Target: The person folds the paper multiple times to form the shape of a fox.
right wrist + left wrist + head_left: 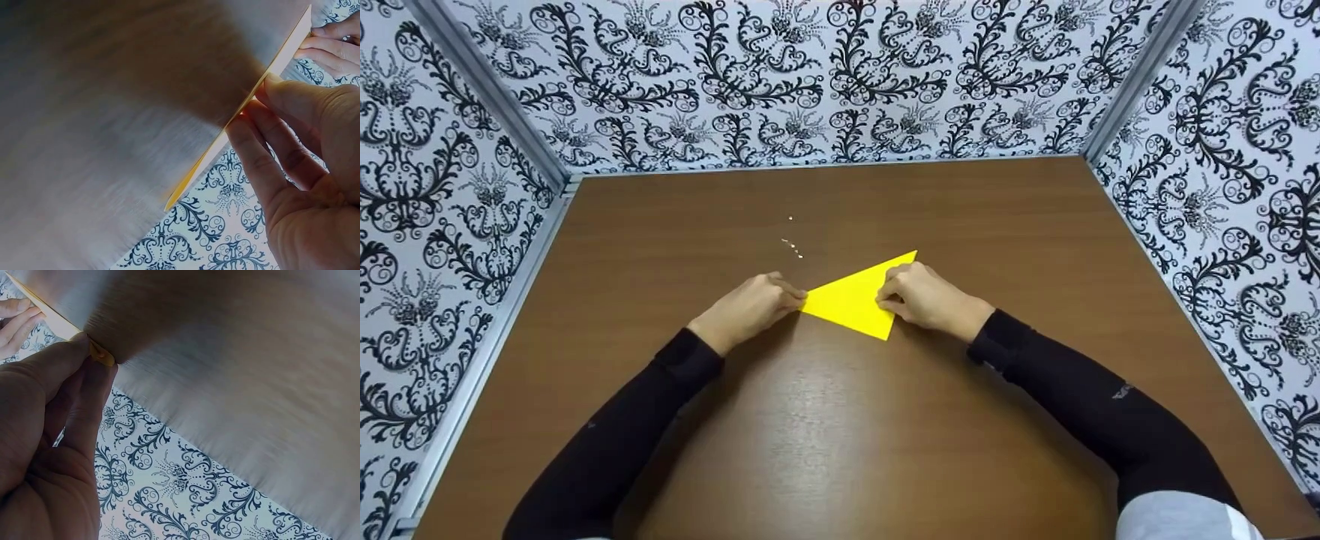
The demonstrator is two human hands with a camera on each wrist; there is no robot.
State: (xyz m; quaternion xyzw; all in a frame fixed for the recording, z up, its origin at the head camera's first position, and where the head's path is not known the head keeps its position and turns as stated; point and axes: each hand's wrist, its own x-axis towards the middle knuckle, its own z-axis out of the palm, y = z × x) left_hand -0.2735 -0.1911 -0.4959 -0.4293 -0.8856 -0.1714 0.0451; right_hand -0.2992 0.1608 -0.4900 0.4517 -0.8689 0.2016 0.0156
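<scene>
Head view shows a person's left hand [751, 306] pinching the narrow end of a folded piece of yellow paper [846, 301], thumb and fingers closed on its tip. At the paper's broad end, the right hand [931, 298] grips the sheet near its right edge, between the upper corner and the lower one, its fingers curled. The paper spans the gap between the two hands above the middle of a brown wood-grain bench [810, 442], its upper corner pointing away from the person and its lower corner toward the person. Seen from the left wrist, thumb and fingertips meet at the paper's end, where a small yellow curl shows; the other hand appears at the far end. From the right wrist, the sheet appears nearly edge-on, its layers slightly parted at the near end, below the pinching fingers. Whether the paper touches the bench cannot be told.

Black sleeves cover both forearms, the left sleeve [619, 435] and the right sleeve [1072, 397], the latter bearing a small pale mark; light gray fabric [1181, 516] shows by the right elbow. Small bright specks [793, 247] dot the bench beyond the left hand. Black-and-white scrollwork panels [885, 67] enclose the bench on three sides, with gray metal posts [489, 86] at the back corners.
</scene>
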